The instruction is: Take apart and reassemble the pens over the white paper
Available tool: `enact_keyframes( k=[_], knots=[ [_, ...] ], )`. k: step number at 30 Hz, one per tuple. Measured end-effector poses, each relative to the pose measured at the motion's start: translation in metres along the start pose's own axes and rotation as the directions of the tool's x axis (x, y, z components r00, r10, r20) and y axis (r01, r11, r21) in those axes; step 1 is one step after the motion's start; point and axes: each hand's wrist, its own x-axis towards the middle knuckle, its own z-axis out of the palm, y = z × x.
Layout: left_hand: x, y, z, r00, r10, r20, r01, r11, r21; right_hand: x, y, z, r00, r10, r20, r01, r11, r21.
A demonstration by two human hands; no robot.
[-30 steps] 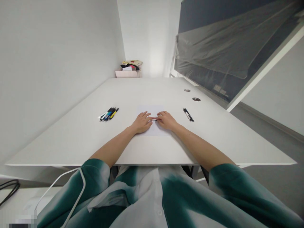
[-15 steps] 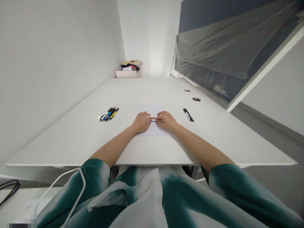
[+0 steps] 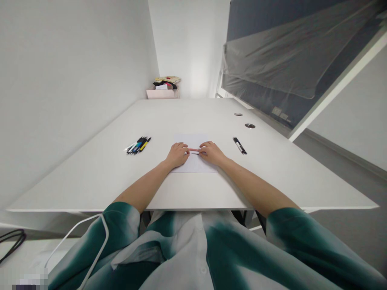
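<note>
A sheet of white paper (image 3: 196,166) lies on the table, with both my hands over it. Between them a thin pink stick (image 3: 194,150), like a pen barrel, lies crosswise. My left hand (image 3: 177,155) has its curled fingers at the stick's left end. The fingers of my right hand (image 3: 212,154) are closed at its right end. Just below the stick, a thin dark piece (image 3: 195,154), perhaps a pen refill, points left from my right fingertips. Its right end is hidden by those fingers.
Several pens (image 3: 138,146) lie bunched on the left of the white table (image 3: 193,193). A few dark-and-white pens (image 3: 240,146) lie on the right. Two round metal table fittings, the nearer one (image 3: 250,126), sit at far right. A box of cloths (image 3: 161,93) stands beyond the table.
My left hand has shifted slightly left, away from the dark piece, and more of the pink stick shows between the hands. My right hand has hardly moved.
</note>
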Motion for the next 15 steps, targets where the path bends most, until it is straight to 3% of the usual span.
enact_keyframes(
  k=[15],
  knots=[
    [0.0, 0.0, -0.0017, 1.0, 0.005, -0.023, -0.006, 1.0, -0.014, -0.0007, -0.0017, 0.0024, 0.996, -0.062, -0.07, 0.066, 0.996, 0.062]
  ],
)
